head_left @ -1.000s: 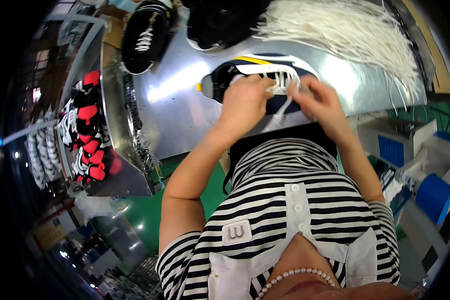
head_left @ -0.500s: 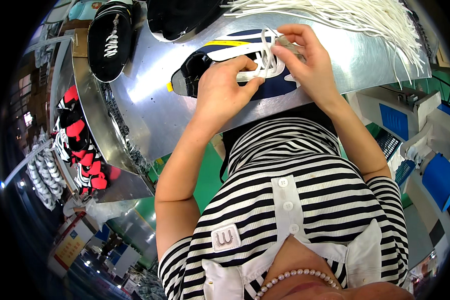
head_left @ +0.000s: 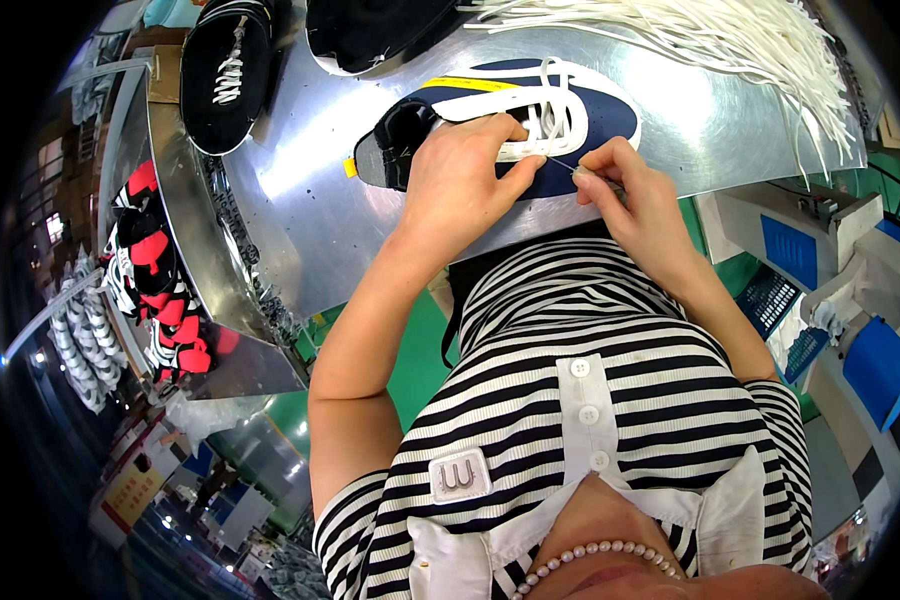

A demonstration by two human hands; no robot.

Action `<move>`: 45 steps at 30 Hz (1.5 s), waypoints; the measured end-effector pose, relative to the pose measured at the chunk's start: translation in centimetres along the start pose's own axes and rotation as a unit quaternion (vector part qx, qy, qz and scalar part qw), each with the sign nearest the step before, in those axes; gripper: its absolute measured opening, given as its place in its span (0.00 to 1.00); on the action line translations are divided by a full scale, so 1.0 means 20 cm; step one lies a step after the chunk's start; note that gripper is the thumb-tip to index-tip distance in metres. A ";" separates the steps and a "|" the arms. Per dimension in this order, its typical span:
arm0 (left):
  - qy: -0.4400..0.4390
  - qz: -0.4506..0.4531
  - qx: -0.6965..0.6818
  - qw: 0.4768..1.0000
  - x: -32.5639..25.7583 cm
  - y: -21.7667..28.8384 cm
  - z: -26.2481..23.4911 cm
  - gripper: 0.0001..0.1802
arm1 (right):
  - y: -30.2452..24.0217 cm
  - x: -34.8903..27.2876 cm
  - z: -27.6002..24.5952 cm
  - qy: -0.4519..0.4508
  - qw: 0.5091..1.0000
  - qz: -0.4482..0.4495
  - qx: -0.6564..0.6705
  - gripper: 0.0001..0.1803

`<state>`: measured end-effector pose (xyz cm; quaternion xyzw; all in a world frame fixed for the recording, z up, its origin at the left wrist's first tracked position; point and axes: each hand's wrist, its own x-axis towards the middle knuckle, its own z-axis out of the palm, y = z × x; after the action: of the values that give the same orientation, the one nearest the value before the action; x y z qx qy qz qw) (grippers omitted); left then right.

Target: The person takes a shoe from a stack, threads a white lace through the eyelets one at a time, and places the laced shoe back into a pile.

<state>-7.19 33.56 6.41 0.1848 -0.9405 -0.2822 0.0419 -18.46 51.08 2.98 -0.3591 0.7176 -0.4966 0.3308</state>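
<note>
On the shiny silver metal table lies a navy-blue, white-trimmed shoe with yellow stripe. At the far left there is a black shoe with white lacing, beside it a black, white-edged shoe; at the far right, a heap of long white laces.

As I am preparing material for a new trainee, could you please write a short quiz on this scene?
1. Multiple choice: the toe of the navy shoe points toward which side of the picture? A) left B) right C) bottom
2. True or false: the right hand is buried in the loose white laces.
3. Fill the gap: the ____ hand is nearer the shoe's heel.

Key: 1 B; 2 false, it is at the shoe's near edge; 3 left.
</note>
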 end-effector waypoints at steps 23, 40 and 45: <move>0.161 0.123 0.070 0.977 -0.25 -0.03 0.10 0.07 | -0.01 -0.01 -0.02 -0.092 0.989 0.058 -0.098 0.10; 0.223 0.204 0.110 0.947 -0.17 -0.01 0.12 0.08 | -0.24 0.24 -0.05 -0.103 0.934 -0.154 -0.304 0.08; 0.212 0.231 0.103 0.944 -0.17 -0.03 0.13 0.08 | -0.20 0.26 -0.03 -0.141 0.962 -0.091 -0.215 0.10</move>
<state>-4.28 35.72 4.04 0.0212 -0.9507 -0.1210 0.2847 -20.96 45.92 6.28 -0.5517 0.7178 -0.3031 0.2975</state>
